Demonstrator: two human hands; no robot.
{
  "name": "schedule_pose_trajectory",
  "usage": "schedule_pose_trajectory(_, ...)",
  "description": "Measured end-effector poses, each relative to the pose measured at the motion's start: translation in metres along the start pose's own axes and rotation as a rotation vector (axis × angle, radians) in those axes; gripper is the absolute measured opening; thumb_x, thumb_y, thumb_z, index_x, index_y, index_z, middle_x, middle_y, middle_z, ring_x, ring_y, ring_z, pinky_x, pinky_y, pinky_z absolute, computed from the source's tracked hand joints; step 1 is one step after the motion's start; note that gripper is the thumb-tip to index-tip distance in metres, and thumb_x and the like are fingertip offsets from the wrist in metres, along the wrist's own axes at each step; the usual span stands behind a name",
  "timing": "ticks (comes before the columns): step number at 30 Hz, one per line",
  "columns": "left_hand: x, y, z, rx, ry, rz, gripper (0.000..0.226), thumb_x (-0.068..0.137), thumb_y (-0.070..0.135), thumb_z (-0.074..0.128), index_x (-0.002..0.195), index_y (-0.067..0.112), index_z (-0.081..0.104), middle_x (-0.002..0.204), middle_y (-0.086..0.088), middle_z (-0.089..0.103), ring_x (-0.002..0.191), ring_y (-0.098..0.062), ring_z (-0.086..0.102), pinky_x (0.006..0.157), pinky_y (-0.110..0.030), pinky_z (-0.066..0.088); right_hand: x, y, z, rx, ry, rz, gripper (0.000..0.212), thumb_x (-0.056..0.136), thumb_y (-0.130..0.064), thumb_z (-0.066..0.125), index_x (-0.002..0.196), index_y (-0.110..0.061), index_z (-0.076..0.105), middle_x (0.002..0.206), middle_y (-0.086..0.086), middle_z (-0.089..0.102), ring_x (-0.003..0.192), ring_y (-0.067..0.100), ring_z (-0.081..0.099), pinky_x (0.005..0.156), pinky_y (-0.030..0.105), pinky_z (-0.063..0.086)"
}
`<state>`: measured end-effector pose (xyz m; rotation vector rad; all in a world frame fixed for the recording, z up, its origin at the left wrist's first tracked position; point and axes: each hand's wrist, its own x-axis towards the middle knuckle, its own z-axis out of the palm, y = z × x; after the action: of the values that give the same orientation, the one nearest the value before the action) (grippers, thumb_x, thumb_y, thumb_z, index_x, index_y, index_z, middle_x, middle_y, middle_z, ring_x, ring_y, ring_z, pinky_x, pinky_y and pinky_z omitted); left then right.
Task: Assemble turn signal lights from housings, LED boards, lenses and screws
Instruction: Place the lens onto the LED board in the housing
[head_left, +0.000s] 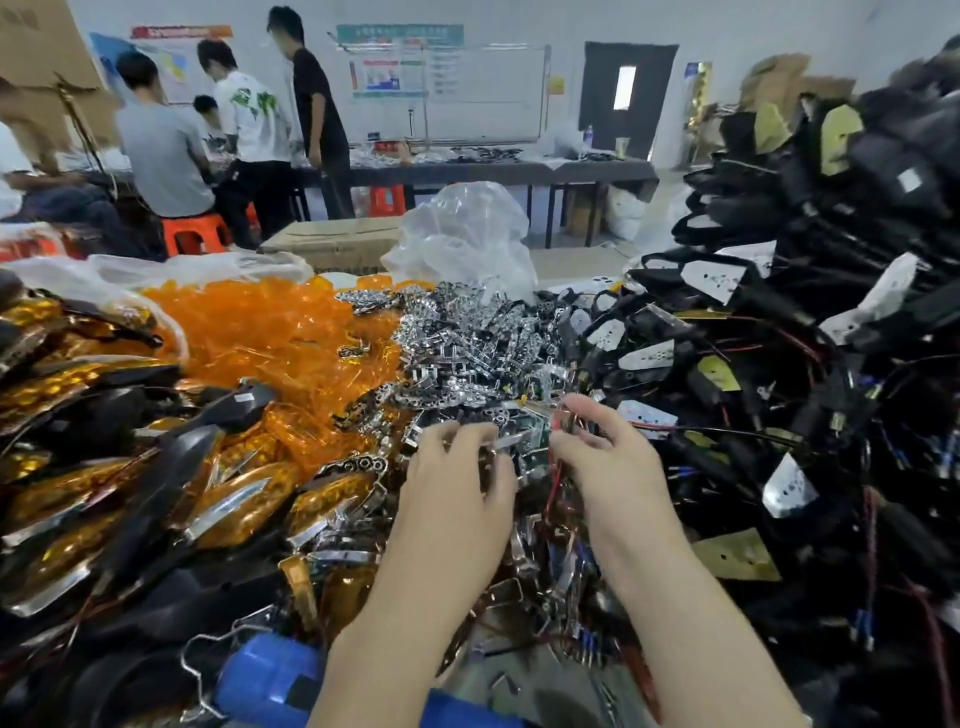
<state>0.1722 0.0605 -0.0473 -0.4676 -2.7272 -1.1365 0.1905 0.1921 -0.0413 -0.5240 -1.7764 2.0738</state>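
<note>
- Your left grip (457, 475) pinches a shiny chrome reflector strip (511, 441). Your right grip (608, 457) pinches a small green LED board (536, 434) at its wired end. Both parts are held together between your hands, just above the parts heap.
- This looks like mating the board to the reflector. Hold the board by its edges, line up the holes before pressing, and keep the thin red leads (554, 486) out of the joint.
- Glossy, translucent amber lenses (270, 332) are piled to the left.
- Behind your hands a heap of stamped chrome reflectors (467, 332) glitters.
- Matte black plastic housings (779, 301), tangled with wires, are stacked on the right.
</note>
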Motion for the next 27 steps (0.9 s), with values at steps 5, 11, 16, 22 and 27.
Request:
schedule_pose_trajectory(5,0.002,0.011,-0.011,-0.272,0.023,0.016,0.023,0.102,0.039,0.047,0.123,0.042,0.055,0.115,0.026,0.057,0.1,0.015,0.054,0.079,-0.006,0.043,-0.002,-0.003,0.014,0.298,-0.022,0.032,0.05,0.092,0.001,0.071,0.131,-0.026,0.055,0.104,-0.001,0.077,0.099,0.011,0.072,0.101,0.033,0.051)
schedule_pose_trajectory(11,0.001,0.019,-0.025,-0.439,0.037,0.052,0.012,0.1,0.037,0.05,0.104,0.045,0.058,0.098,0.039,0.063,0.091,0.018,0.06,0.07,0.001,0.041,-0.008,-0.007,0.028,0.349,-0.208,0.1,0.044,0.094,-0.003,0.069,0.134,-0.02,0.061,0.107,-0.001,0.079,0.102,0.014,0.073,0.089,0.029,0.054)
schedule_pose_trajectory(16,-0.001,0.021,-0.023,-0.373,-0.006,0.099,0.021,0.102,0.03,0.05,0.103,0.05,0.057,0.1,0.035,0.065,0.097,0.021,0.056,0.075,0.001,0.04,-0.014,-0.012,0.024,0.384,-0.154,0.166,0.02,0.091,-0.014,0.076,0.106,-0.024,0.068,0.102,-0.002,0.08,0.097,0.007,0.074,0.089,0.028,0.056)
schedule_pose_trajectory(22,-0.002,0.026,-0.026,-0.354,0.026,0.172,0.023,0.104,0.032,0.044,0.111,0.038,0.065,0.093,0.023,0.07,0.086,0.004,0.065,0.072,-0.021,0.053,-0.024,-0.031,0.021,0.042,-0.091,-0.149,0.01,0.092,-0.028,0.076,0.1,-0.027,0.071,0.105,-0.007,0.072,0.087,-0.005,0.066,0.066,0.006,0.046)
schedule_pose_trajectory(27,-0.01,0.043,-0.041,-0.398,0.18,0.203,0.022,0.102,0.037,0.038,0.1,0.039,0.061,0.07,0.016,0.059,0.051,-0.001,0.048,0.045,-0.018,0.038,-0.027,-0.046,0.016,0.064,-0.159,-0.166,0.03,0.094,-0.054,0.062,0.094,-0.03,0.079,0.104,-0.019,0.076,0.103,-0.009,0.064,0.091,0.021,0.042)
